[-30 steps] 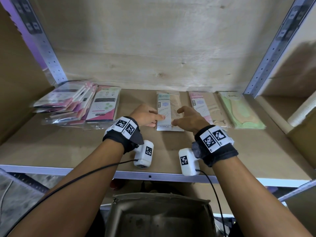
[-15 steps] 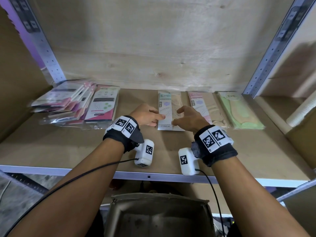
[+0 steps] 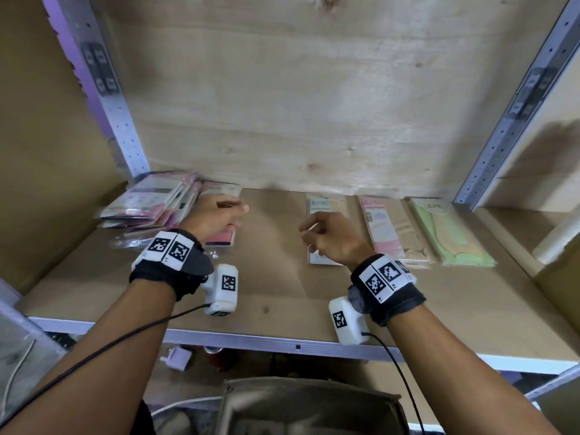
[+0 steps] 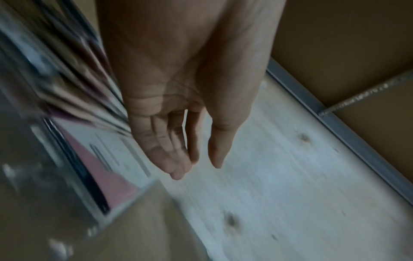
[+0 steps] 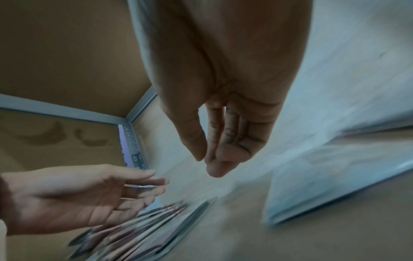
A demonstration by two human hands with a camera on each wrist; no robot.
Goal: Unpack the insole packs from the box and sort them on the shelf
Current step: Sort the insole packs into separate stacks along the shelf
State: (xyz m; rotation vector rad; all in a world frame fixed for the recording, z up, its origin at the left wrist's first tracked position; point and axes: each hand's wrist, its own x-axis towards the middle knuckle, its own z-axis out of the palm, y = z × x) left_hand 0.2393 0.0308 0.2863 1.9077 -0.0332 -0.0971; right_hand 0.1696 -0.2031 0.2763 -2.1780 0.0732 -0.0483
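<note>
Both hands empty: left hand [image 3: 216,216] and right hand [image 3: 332,238] relaxed. Packs [image 3: 150,202] look light, floppy, slick; pinch an edge.

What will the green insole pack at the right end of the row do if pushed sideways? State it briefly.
The green insole pack lies flat on the shelf, so it should slide, not roll or tip. Its glossy clear wrapper probably makes it slippery on the smooth board. It looks thin and light, so it may flex when lifted by one end, and a sideways push could nudge the pink pack beside it.
</note>
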